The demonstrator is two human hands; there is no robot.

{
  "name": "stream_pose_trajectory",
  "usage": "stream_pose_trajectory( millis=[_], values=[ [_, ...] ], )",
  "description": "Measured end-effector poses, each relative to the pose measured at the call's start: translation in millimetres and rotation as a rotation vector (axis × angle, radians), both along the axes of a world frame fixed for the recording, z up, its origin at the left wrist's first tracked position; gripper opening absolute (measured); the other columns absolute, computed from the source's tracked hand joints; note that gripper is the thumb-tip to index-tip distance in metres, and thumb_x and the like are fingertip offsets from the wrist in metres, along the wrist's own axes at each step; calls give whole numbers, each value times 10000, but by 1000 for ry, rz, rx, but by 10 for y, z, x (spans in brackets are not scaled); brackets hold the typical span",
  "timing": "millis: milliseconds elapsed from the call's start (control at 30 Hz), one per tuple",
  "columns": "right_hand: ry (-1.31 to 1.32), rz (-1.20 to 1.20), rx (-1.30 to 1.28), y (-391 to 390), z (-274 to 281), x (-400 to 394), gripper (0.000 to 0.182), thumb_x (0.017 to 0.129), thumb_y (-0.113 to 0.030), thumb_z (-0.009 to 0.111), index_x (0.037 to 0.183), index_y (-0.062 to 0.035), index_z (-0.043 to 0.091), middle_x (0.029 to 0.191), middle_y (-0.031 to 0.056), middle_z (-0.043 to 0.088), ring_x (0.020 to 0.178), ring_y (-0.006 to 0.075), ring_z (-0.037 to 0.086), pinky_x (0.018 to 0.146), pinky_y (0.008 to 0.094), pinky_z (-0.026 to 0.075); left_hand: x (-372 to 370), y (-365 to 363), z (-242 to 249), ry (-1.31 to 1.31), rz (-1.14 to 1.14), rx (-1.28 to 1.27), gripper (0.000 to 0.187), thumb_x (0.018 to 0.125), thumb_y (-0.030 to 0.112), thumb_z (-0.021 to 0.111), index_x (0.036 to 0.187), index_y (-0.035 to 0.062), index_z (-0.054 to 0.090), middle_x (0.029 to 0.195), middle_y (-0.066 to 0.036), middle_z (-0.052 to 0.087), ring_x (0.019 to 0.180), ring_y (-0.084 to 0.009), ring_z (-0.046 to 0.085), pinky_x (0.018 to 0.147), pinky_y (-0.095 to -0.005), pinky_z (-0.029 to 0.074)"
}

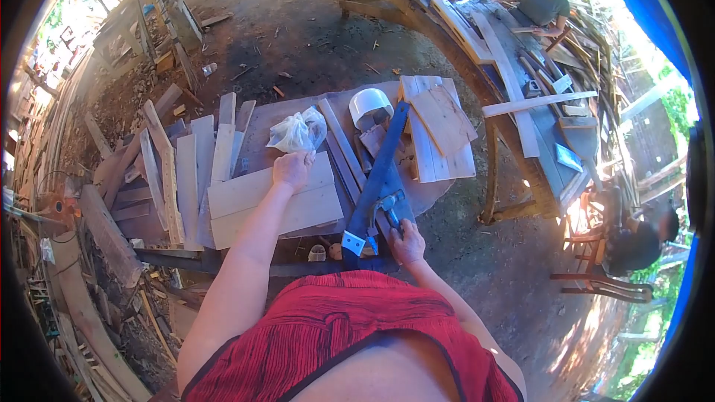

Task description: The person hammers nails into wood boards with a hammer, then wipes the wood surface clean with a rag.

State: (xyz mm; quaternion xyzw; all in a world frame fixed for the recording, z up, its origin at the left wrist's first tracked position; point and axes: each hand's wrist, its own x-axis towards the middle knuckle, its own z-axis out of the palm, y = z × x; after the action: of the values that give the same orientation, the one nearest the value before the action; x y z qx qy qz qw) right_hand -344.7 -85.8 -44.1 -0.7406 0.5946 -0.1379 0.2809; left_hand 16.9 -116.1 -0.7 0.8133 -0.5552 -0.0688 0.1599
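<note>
My left hand (295,170) is closed at the knot end of a clear plastic bag (298,131), above a panel of pale boards (275,205). Its fingertips are hard to make out. On the right, my right hand (407,243) is wrapped round the handle of a hammer (390,207), whose head points away from me. Just left of the hammer lies a long dark saw (377,171) with a pale handle end. Behind the saw, a white round container (371,108) lies on the low table (257,115).
Loose planks (186,179) cover the table's left side. Stacked boards (439,130) lie at its right. Beyond them stands a higher workbench (532,123) with wood on it, a person (542,4) behind it. Another person (640,242) is near a wooden chair (603,286) at the right.
</note>
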Motion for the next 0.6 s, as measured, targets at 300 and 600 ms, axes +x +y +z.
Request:
stream_pose_trajectory(
  millis=[300,600],
  values=[
    [-15,12,-32,0,-52,-14,386,872,-330,596,1172,-94,541,1080,169,605,929,402,626,783,484,497,-6,14,60,15,3,19,467,953,482,435,846,107,693,838,-169,691,812,-349,669,749,-474,500],
    [-24,-1,-18,4,-82,-15,404,871,-341,597,1186,-94,547,1086,169,603,940,398,625,796,476,495,-18,17,74,13,-12,26,517,952,517,415,844,101,702,828,-184,690,820,-355,670,769,-475,497]
  ],
)
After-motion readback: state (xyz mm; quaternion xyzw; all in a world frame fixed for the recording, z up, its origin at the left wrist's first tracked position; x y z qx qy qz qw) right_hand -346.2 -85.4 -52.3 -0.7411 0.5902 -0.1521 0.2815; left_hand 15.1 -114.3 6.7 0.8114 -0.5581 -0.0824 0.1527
